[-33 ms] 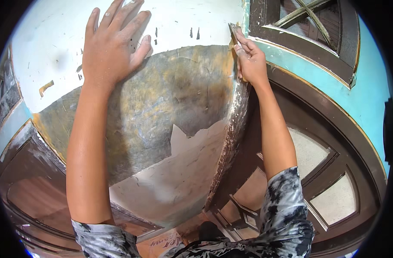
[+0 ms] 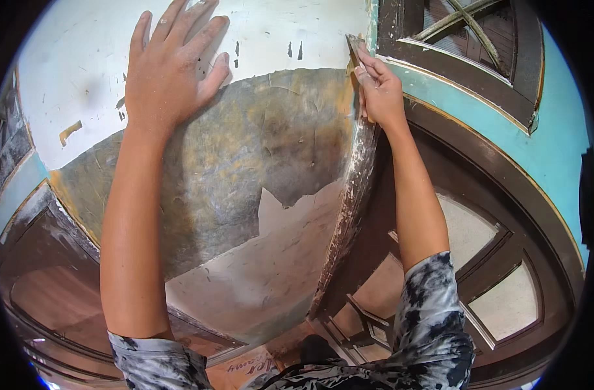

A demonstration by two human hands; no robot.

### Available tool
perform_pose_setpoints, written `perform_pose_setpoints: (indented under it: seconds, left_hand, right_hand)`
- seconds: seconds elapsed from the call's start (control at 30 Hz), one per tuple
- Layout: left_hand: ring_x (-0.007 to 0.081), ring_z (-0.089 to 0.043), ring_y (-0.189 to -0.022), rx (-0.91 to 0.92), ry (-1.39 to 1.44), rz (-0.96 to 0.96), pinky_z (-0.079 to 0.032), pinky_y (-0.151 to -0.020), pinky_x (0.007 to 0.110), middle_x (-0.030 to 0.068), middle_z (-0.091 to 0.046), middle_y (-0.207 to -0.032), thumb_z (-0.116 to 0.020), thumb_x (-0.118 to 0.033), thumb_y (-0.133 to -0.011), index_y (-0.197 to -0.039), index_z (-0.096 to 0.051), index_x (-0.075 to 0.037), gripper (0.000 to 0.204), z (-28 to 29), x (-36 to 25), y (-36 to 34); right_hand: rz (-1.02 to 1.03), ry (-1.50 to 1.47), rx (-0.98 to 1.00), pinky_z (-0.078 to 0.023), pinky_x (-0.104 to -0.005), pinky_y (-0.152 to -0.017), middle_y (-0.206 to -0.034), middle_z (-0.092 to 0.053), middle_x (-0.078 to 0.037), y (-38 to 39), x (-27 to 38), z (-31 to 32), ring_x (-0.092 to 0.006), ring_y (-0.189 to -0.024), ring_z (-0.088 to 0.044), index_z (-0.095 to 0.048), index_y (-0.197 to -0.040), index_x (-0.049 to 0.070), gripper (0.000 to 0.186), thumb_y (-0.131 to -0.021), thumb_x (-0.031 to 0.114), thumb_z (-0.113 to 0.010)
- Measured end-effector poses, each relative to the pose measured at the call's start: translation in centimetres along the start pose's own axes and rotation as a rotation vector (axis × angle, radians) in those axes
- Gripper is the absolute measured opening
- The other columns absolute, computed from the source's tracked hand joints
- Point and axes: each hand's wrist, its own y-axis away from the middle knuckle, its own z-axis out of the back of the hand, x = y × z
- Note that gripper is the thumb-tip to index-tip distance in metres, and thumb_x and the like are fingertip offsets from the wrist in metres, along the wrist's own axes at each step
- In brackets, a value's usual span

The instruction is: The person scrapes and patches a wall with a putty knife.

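Note:
My left hand lies flat with fingers spread on the white upper part of the wall. Its fingers are dusted with white. The heel of that palm rests near the border of a stripped grey-brown patch. My right hand is closed round a scraper, whose narrow metal blade points upward. That blade touches, or comes very near, the wall's right-hand corner edge. Most of the scraper's handle is hidden by my fingers.
Below the patch, a torn-edged pale layer covers the wall. A chipped corner trim runs down beside a brown panelled door. At upper right is a dark window frame with crossed bars; another brown door stands at left.

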Motion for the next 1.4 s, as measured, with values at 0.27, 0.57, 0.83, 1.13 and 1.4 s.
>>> perform_pose_setpoints:
  seconds: [0.27, 0.57, 0.83, 1.13, 1.4]
  left_hand:
    - [0.0355, -0.042, -0.147, 0.03, 0.072, 0.042, -0.024, -0.123, 0.06, 0.0125, -0.057, -0.148, -0.066, -0.035, -0.082, -0.125, -0.07, -0.009, 0.05, 1.0, -0.8, -0.4]
    - [0.021, -0.041, -0.149, -0.006, 0.025, 0.005, -0.026, -0.125, 0.052, -0.007, -0.054, -0.154, -0.065, -0.038, -0.091, -0.135, -0.067, -0.029, 0.045, 0.1, 0.0, 0.0]
    - [0.0209, -0.041, -0.149, 0.007, -0.001, 0.012, -0.026, -0.125, 0.051, -0.0066, -0.053, -0.154, -0.065, -0.038, -0.09, -0.135, -0.067, -0.03, 0.046, -0.1, 0.1, 0.2]
    - [0.0215, -0.041, -0.149, 0.013, 0.008, 0.007, -0.027, -0.124, 0.052, -0.0064, -0.053, -0.154, -0.065, -0.037, -0.09, -0.135, -0.067, -0.028, 0.046, 0.0, 0.0, 0.2]
    - [0.0219, -0.041, -0.149, 0.028, -0.03, 0.005, -0.027, -0.124, 0.053, -0.0062, -0.053, -0.155, -0.066, -0.037, -0.09, -0.135, -0.068, -0.028, 0.046, 0.0, 0.4, 0.2]
  right_hand:
    - [-0.026, 0.047, 0.005, -0.043, -0.0243, -0.041, -0.156, -0.054, -0.004, 0.1, 1.1, -0.3, -0.0062, -0.049, -0.051, -0.058, -0.137, -0.005, 0.036, -0.103, 0.008, -0.058]
    - [-0.059, -0.007, 0.019, -0.043, -0.0253, -0.041, -0.154, -0.055, -0.007, -0.1, 1.6, -0.2, -0.0072, -0.049, -0.051, -0.057, -0.138, -0.005, 0.038, -0.103, 0.008, -0.06]
    - [-0.11, -0.004, 0.043, -0.044, -0.0254, -0.041, -0.154, -0.055, -0.009, -0.4, 1.7, 0.5, -0.0071, -0.05, -0.051, -0.058, -0.136, -0.007, 0.036, -0.103, 0.007, -0.059]
    - [-0.107, 0.031, 0.061, -0.042, -0.0246, -0.042, -0.152, -0.058, -0.006, -0.1, 1.2, 0.5, -0.006, -0.051, -0.052, -0.059, -0.138, -0.003, 0.038, -0.102, 0.009, -0.061]
    - [-0.152, 0.057, 0.084, -0.044, -0.0222, -0.049, -0.156, -0.054, -0.006, 0.4, 2.6, 0.1, -0.004, -0.055, -0.053, -0.058, -0.137, -0.005, 0.036, -0.102, 0.006, -0.059]
